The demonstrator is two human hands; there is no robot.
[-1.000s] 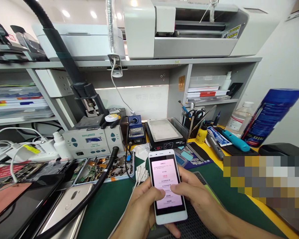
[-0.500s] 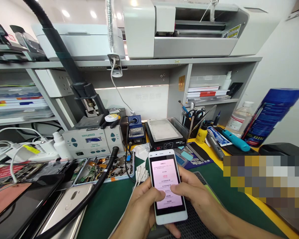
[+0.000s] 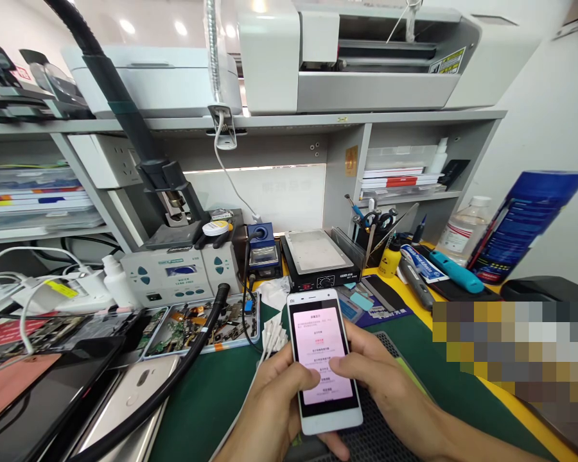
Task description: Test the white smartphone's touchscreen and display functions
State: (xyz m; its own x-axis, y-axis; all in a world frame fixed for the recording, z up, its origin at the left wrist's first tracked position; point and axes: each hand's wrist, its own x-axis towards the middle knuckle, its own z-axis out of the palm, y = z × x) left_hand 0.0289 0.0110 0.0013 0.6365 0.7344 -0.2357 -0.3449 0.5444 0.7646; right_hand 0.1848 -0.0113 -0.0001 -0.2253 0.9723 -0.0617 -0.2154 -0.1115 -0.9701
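Note:
A white smartphone [image 3: 318,333] with a lit pinkish screen showing lines of text is held upright over the green mat [image 3: 212,404]. My left hand [image 3: 264,410] wraps round its left edge and underside. My right hand [image 3: 380,385] grips the right edge, and its thumb rests on the lower half of the screen.
A black hose [image 3: 173,378] crosses the mat at left, beside a tray of circuit parts [image 3: 197,324] and loose phones [image 3: 125,398]. Behind stand a soldering station [image 3: 173,273], a black hot plate [image 3: 318,256], a tool holder [image 3: 373,231] and a clear bottle [image 3: 462,231]. A yellow table edge [image 3: 501,391] runs at right.

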